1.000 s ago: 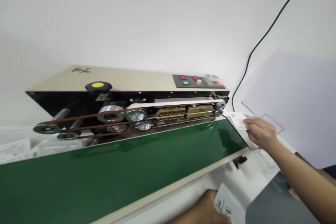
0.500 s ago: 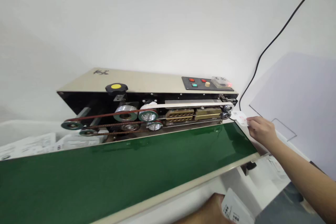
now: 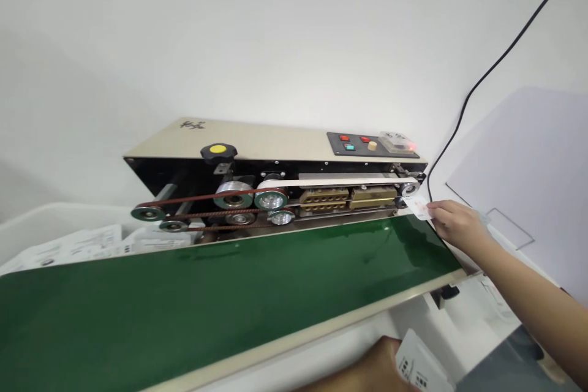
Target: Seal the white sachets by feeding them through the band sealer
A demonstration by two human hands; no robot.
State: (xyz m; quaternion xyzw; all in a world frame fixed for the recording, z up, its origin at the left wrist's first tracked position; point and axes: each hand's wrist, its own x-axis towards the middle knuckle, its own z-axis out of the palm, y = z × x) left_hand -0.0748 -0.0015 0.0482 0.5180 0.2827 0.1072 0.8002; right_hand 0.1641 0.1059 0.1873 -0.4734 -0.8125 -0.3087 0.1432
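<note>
My right hand (image 3: 457, 223) pinches the outer edge of a small white pouch (image 3: 417, 208) with pinkish print. The pouch's far edge is at the intake rollers (image 3: 408, 190) on the right end of a band sealer (image 3: 271, 141). Low in the view, my left hand (image 3: 379, 367) is closed around white printed pouches (image 3: 423, 361); its fingertips are hidden and I cannot tell how many pouches it holds. A green conveyor belt (image 3: 229, 294) runs along the front of the sealer.
Pulleys with brown drive belts (image 3: 202, 217) are exposed at the sealer's left. Its control panel (image 3: 358, 146) has coloured switches and a knob. White pouches (image 3: 87, 244) lie in a white bin behind the belt. A black cable (image 3: 496, 64) hangs down the wall.
The pouch in my right hand has moved left, further in at the intake rollers. My left hand still holds its pouches. The whole view has shifted slightly.
</note>
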